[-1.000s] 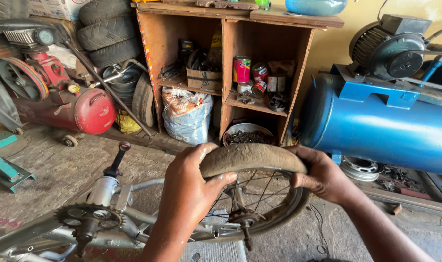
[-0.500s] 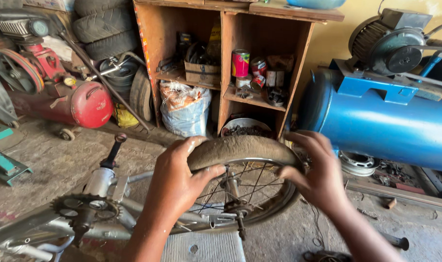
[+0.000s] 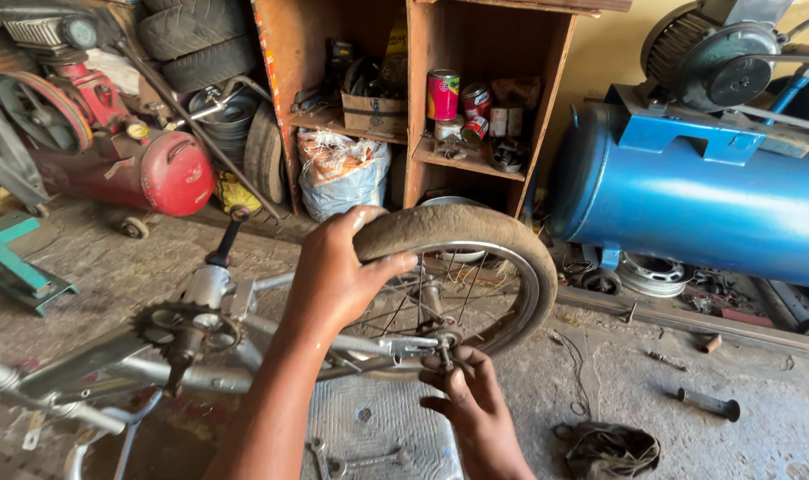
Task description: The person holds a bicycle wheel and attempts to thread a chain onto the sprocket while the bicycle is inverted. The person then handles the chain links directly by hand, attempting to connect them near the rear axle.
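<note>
**Bicycle wheel steadied at the tyre while the axle is reached**

Bicycle wheel (image 3: 476, 284), mounted in an upturned silver frame (image 3: 200, 356), is seen at the centre of the frame, its dusty tyre (image 3: 458, 227) arching just below the wooden shelf unit (image 3: 422, 98). The tyre's upper left part is clasped by the left hand (image 3: 338, 276), fingers curled over the tread and thumb pressed against the sidewall. The right hand (image 3: 467, 400) has been taken off the tyre, where it rested on the right side half a second ago, and has been brought down to the hub, at lower centre. Its fingertips are closed around the axle end (image 3: 444, 342); whether a nut or only the axle stub is pinched cannot be told.

The shift suggests that two-handed work on the tyre has given way to work at the axle, with the wheel held steady by one hand only. The view has also drawn closer and lower than before.

A chainring (image 3: 187, 329) with its crank is seen at left centre. Spanners (image 3: 360, 462) lie on a pale mat (image 3: 378, 427) at the bottom edge. A blue compressor tank (image 3: 689, 204) fills the right side, a red one (image 3: 147, 173) sits at upper left, and a dark rag (image 3: 613, 449) lies on the floor at lower right.
</note>
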